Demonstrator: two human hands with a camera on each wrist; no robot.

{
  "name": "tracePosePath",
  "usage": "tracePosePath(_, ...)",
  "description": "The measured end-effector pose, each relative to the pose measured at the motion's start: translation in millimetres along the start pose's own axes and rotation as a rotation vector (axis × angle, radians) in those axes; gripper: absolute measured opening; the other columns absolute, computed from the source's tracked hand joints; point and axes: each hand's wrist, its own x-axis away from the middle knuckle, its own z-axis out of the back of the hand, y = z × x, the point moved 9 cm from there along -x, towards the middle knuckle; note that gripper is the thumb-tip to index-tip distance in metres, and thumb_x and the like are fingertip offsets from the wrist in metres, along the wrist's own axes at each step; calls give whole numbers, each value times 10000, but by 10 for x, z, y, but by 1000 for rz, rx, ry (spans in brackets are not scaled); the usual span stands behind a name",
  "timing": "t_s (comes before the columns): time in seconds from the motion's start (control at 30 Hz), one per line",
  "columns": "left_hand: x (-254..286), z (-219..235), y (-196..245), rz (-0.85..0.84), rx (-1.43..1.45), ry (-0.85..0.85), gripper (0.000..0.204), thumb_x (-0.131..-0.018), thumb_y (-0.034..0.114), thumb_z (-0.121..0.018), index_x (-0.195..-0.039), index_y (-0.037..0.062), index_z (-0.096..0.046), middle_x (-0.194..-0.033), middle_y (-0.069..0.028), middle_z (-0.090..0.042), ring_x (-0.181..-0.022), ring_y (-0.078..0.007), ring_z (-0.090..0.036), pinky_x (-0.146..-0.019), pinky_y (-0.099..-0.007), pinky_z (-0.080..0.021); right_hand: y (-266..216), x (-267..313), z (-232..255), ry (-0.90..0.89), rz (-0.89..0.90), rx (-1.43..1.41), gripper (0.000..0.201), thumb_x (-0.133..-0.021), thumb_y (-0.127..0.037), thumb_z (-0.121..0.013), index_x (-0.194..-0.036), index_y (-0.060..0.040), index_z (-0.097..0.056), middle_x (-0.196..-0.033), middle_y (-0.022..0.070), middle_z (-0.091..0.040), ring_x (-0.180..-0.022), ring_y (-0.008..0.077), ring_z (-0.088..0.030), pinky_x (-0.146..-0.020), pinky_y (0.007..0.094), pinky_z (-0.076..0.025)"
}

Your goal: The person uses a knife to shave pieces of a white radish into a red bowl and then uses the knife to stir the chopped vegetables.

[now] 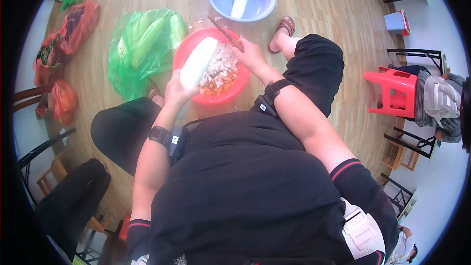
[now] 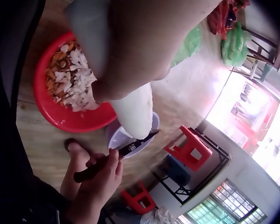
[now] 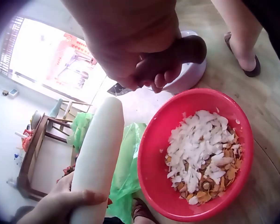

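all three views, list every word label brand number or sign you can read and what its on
No text can be read for certain.
Left wrist device: dark mark on a white label, too small to read.
Right wrist device: dark mark on a white label, too small to read.
Red sign by the bright doorway: what looks like lettering, too blurred to read.
Knife: pale marks on the blade, lettering or glare, cannot tell.

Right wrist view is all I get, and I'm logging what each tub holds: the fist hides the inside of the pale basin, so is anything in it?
Observer: Yes, a long white vegetable lies in the pale basin.
Operator: The knife's blade hardly shows here. Where is its tip?
Observer: In the head view, the knife in the right hand points away from the person, its tip appearing past the red tub's far rim.
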Motion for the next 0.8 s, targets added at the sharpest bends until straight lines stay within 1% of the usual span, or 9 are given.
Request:
tracePosePath(0.03,0,5,5,0,1,1,675,-596,250,-786,-1133,5,-458,-1001,-210,-624,-969,-331,-619,-816,-395,-483,16,-9,-15,0,1,0,281,-817,-311,-612,-997,-96,-610,-891,169,-661,-880,336,-638,-769,438,-494)
tracePosePath(0.1,5,-2,-1,26,-47,-14,682,-596,254,-782,-1141,3,-458,-1005,-210,-624,-971,-328,-619,-820,-394,-484,-90,6,35,83,139,14,260,-803,-241,-622,-1014,-90,-601,-956,170,-641,-917,338,-622,-796,432,-489)
tracePosePath(0.23,11,-19,5,30,-44,-31,680,-599,253,-777,-1146,3,-460,-1010,-209,-623,-976,-325,-618,-825,-392,-483,-144,54,43,62,162,123,264,-773,-175,-636,-1020,-94,-589,-1004,150,-609,-953,335,-599,-821,427,-485)
tracePosePath(0.3,12,-27,42,0,-37,-39,664,-607,253,-764,-1144,0,-466,-1015,-208,-622,-982,-322,-616,-829,-388,-481,-180,73,60,67,171,233,279,-750,-154,-652,-1013,-100,-577,-1013,120,-578,-993,313,-575,-839,422,-485)
tracePosePath(0.33,14,-24,55,0,-36,-39,664,-607,253,-764,-1144,0,-466,-1015,-208,-622,-982,-322,-616,-829,-388,-481,-181,68,60,67,171,233,279,-750,-154,-652,-1013,-100,-577,-1013,120,-578,-993,313,-575,-839,422,-485)
tracePosePath(0.4,25,-44,83,-1,-23,-65,650,-613,253,-750,-1142,-2,-472,-1016,-206,-622,-985,-321,-615,-834,-384,-479,-200,65,88,103,168,352,300,-730,-152,-678,-1004,-95,-571,-1033,106,-555,-1027,290,-557,-846,412,-489)
tracePosePath(0.5,16,-82,59,-18,-7,-81,637,-615,251,-739,-1138,-1,-478,-1017,-205,-621,-986,-322,-615,-832,-384,-479,-226,91,98,84,176,406,307,-722,-166,-692,-996,-89,-577,-1054,101,-547,-1043,277,-551,-855,399,-493)
tracePosePath(0.73,-8,-127,56,-27,31,-101,691,-607,259,-742,-1184,-5,-469,-1046,-208,-617,-1002,-322,-612,-846,-380,-478,-326,129,43,52,224,443,294,-714,-162,-693,-981,-90,-593,-1041,92,-553,-1044,262,-556,-859,386,-499)
tracePosePath(0.8,-15,-167,85,-41,71,-139,718,-600,263,-743,-1204,-7,-463,-1079,-207,-607,-1020,-313,-606,-859,-375,-477,-351,142,-8,19,250,425,296,-712,-159,-685,-989,-96,-600,-1026,85,-561,-1030,256,-569,-844,390,-507)
